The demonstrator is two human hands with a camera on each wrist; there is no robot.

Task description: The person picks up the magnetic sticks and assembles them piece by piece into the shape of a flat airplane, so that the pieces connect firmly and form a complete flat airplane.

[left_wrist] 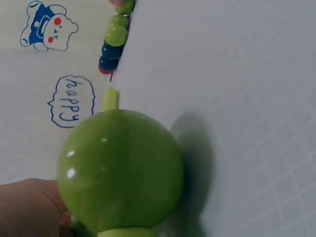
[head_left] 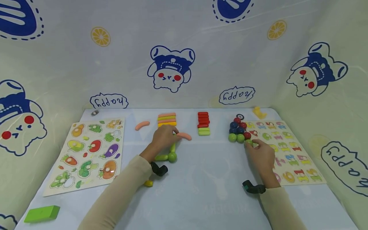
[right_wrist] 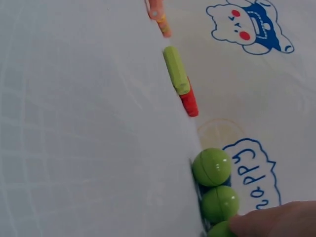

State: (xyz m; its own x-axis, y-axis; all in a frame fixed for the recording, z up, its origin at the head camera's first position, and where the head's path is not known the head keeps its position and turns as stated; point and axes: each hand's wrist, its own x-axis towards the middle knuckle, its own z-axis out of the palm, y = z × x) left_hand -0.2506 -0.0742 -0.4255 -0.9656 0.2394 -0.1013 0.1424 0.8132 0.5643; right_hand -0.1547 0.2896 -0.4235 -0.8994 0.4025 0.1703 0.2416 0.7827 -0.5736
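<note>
My left hand (head_left: 164,138) is curled, its thumb and fingertips at the near end of a curved orange stick (head_left: 184,136), which juts out to the right. Just below that hand lies a green ball (head_left: 172,157) joined to a green stick (head_left: 161,157); the ball (left_wrist: 121,170) fills much of the left wrist view. The fingertips are hidden there. Over on the right, my right hand (head_left: 261,156) pinches a green ball (head_left: 249,142) at the front end of a cluster of green, blue and red balls. A fingertip touches that ball (right_wrist: 222,230) in the right wrist view.
Stacked orange and yellow sticks (head_left: 167,119) and red and light green sticks (head_left: 203,124) line the back. Another curved orange stick (head_left: 142,125) lies left of them. Sticker boards stand at left (head_left: 89,153) and right (head_left: 290,153). A green block (head_left: 42,214) sits front left.
</note>
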